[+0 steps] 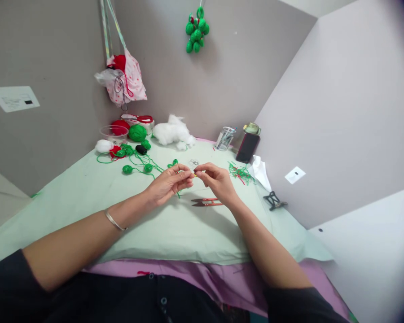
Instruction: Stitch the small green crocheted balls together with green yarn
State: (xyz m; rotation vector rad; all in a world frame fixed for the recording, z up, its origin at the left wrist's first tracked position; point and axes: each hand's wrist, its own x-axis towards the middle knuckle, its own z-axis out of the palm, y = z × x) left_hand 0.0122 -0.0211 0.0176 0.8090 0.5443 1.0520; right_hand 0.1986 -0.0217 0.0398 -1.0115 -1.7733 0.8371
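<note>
Near the middle of the table my left hand [170, 183] and my right hand [218, 180] meet at their fingertips, both pinched. Between them shows a small yellow piece [195, 175], mostly hidden by the fingers; what it is cannot be made out. Below the hands lie thread snips with orange handles [207, 202], their dark blades pointing left. A small green crocheted piece [173, 163] sits just behind my left hand, and green yarn hangs by its fingers. Green yarn balls [127, 169] with loose strands lie further left.
White stuffing [173, 131], a green yarn ball [137, 133] and a clear tub [113, 133] stand at the back. To the right are yarn scraps [241, 172], a glass holder [225, 138], a leaning phone [248, 148], white tissue [261, 172] and a black stand [274, 201].
</note>
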